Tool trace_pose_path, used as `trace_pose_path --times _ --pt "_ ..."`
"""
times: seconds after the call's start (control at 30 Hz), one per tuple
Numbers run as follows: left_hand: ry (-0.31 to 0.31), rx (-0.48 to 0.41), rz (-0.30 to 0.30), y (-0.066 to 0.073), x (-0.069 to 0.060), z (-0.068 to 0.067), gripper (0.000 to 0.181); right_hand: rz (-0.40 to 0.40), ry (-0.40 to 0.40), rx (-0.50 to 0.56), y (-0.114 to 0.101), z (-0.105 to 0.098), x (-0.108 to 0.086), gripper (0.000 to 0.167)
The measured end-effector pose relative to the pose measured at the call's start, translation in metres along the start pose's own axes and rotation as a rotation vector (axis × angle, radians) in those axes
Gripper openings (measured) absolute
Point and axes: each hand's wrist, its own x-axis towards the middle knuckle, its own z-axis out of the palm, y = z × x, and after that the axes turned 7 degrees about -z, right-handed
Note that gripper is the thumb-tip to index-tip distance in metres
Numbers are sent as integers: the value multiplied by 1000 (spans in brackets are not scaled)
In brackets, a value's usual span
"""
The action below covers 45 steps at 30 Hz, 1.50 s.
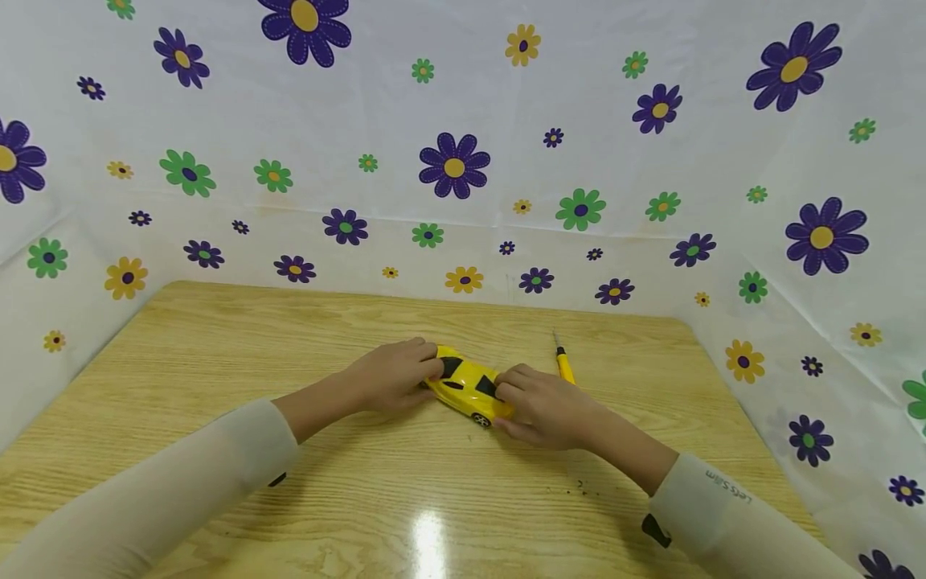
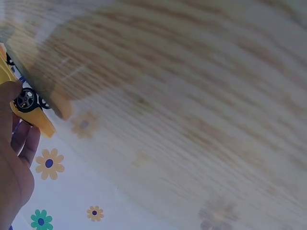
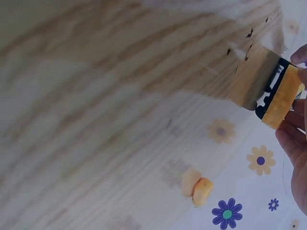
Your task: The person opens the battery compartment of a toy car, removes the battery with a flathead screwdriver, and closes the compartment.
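A yellow toy car [image 1: 469,384] with dark windows sits between both hands near the middle of the table. My left hand [image 1: 396,375] grips its far left end. In the left wrist view, the thumb lies close to a black wheel [image 2: 26,99] and other fingers reach round the yellow body. My right hand [image 1: 544,407] holds the opposite end, near the dark window and the front-side wheel [image 1: 481,420]. The right wrist view shows that yellow end [image 3: 283,98] between thumb and fingers, with a black underside. The fingers partly cover both ends of the car.
Just beyond my right hand lies a screwdriver [image 1: 563,363] with a yellow handle, partly hidden by that hand. Small dark specks [image 1: 579,487] dot the wooden table [image 1: 347,498] in front of the right forearm. A white flowered cloth [image 1: 492,96] encloses the back and sides.
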Motion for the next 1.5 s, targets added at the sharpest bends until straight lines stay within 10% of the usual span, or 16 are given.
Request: trace_pose_path --times 0.77,1.17,1.5 --pt "30 -9 -4 33 -4 -8 24 151 -48 67 18 -1 -10 30" --pt "50 -22 -26 8 -10 -4 21 110 -50 33 18 -1 -5 46" --pt "-13 -220 -56 -11 -12 -5 29 37 -49 56 21 5 1 48"
